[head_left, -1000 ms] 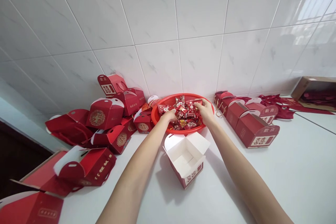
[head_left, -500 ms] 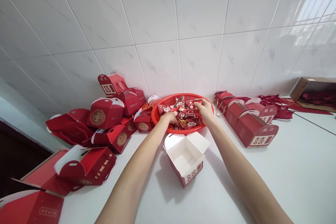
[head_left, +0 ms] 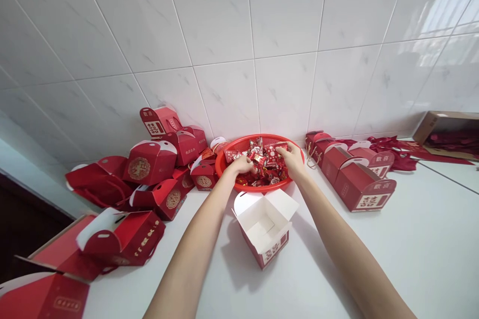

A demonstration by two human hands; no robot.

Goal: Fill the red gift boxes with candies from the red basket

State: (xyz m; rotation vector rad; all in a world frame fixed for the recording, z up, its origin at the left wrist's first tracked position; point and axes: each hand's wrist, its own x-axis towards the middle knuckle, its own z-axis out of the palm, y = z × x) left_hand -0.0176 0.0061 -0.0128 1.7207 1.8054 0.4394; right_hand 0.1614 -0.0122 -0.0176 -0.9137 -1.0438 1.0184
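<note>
A red plastic basket (head_left: 221, 165) full of red-wrapped candies (head_left: 266, 175) stands against the wall. Both my hands reach into it. My left hand (head_left: 242, 164) is over the left part of the candies with its fingers drawn together; what is in them, if anything, is hidden. At the basket's right side, my right hand (head_left: 294, 158) pinches a red candy packet (head_left: 272, 151) patterned with white. In front of the basket, between my forearms, an open gift box (head_left: 265, 223) shows its white inside, with nothing in it and its flaps spread.
Several red gift boxes (head_left: 150, 160) are heaped on the left of the white table (head_left: 239, 296). More closed boxes (head_left: 364, 187) stand in a group on the right. Behind them lie dark red ribbons (head_left: 392, 152) and a cardboard box (head_left: 426, 127). A tiled wall (head_left: 284, 94) bounds the back.
My left hand has lifted slightly and come a little to the right over the candies. My right hand stays near the same packet at the basket's right side. The open box has not moved.
</note>
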